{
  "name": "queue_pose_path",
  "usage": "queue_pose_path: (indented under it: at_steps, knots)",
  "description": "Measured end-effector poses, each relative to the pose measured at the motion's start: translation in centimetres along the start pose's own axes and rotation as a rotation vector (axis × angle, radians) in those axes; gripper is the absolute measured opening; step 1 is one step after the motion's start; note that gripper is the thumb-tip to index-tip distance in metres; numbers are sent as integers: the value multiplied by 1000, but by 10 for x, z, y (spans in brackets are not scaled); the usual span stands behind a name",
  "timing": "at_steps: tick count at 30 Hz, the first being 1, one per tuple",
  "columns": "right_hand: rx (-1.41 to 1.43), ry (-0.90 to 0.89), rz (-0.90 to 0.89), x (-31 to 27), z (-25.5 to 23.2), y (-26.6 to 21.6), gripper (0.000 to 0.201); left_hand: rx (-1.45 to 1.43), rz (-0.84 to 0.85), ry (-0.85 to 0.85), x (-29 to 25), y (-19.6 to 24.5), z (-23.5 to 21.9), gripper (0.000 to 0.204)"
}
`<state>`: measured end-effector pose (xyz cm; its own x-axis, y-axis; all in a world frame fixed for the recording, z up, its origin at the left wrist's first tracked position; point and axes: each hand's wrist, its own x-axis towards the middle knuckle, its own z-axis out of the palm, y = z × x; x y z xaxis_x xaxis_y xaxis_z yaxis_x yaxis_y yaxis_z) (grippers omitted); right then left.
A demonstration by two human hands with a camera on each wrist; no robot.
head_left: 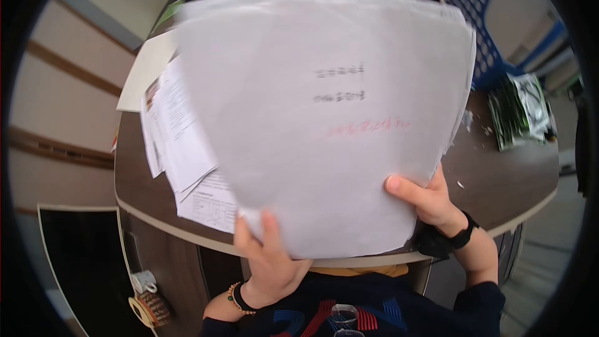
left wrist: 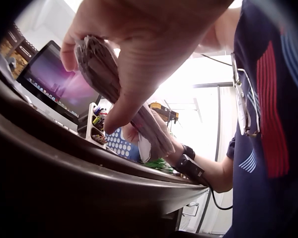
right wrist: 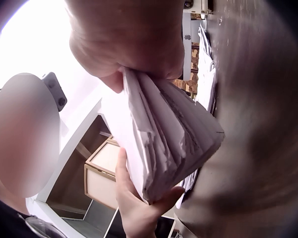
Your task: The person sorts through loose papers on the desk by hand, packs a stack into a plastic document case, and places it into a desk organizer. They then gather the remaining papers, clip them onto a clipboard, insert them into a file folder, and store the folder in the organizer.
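A thick stack of white paper is held up over the table's front edge by both hands. Handwriting in black and in red, blurred, runs across its top sheet. At the lower left corner, my left hand grips the stack, two fingertips showing on the top sheet. My right hand grips the right edge with the thumb lying on the face. From the right wrist view, the stack appears edge-on, its uneven sheets fanned slightly apart between the two hands.
Loose printed sheets lie on the dark table to the left, partly beneath the stack. Green packets are piled at the right, near a blue perforated chair back. A monitor and a pen holder stand at the back.
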<state>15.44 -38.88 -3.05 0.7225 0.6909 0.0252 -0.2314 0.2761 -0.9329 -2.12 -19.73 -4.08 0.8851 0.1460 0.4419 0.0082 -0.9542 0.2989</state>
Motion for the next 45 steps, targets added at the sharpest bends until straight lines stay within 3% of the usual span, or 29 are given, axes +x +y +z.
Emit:
queue_pose_path:
  at_steps: [2, 4, 5, 6, 8, 14, 16, 26, 29, 31, 32, 35, 39, 41, 42, 44, 45]
  knots:
    - [-72, 106, 117, 8, -1, 2, 36, -43, -82, -32, 14, -3, -10, 101]
    - [-110, 82, 137, 17, -4, 10, 29, -376, -109, -361, 39, -12, -29, 102]
    - [-73, 116, 224, 20, -7, 13, 29, -393, -101, -392, 46, -23, -37, 101]
    - [-38, 159, 313, 22, -9, 16, 30, -389, -111, -373, 52, -37, -43, 101]
    - [-66, 165, 321, 25, -12, 19, 30, -114, -53, -285, 61, -70, -48, 91]
    - [-54, 185, 342, 28, -12, 16, 32, 62, -244, -198, 76, -158, -36, 69]
    - [-60, 179, 356, 28, -13, 16, 33, -11, -231, -302, 73, -173, -33, 61]
    - [-76, 178, 342, 27, -12, 17, 35, 54, -81, -262, 78, -168, -42, 40]
    - [-61, 174, 327, 26, -13, 18, 33, -34, -14, -179, 80, -174, -45, 31]
    - [-75, 175, 320, 26, -14, 20, 33, -206, -365, -259, 84, -174, -57, 22]
    - [-70, 178, 321, 26, -14, 20, 33, -204, -363, -264, 82, -183, -55, 22]
    - [-60, 167, 324, 26, -14, 20, 32, -597, -538, -110, 76, -205, -46, 16]
    - [-53, 173, 342, 26, -14, 19, 32, -588, -582, -165, 72, -214, -46, 18]
    - [-46, 186, 348, 26, -13, 18, 32, -701, -665, -5, 67, -217, -39, 21]
    - [-47, 182, 345, 26, -13, 17, 33, -703, -657, -9, 70, -213, -39, 21]
    - [-45, 188, 347, 25, -13, 17, 33, -665, -611, 226, 75, -192, -42, 20]
    - [-46, 184, 343, 26, -13, 17, 33, -627, -526, 255, 75, -181, -45, 11]
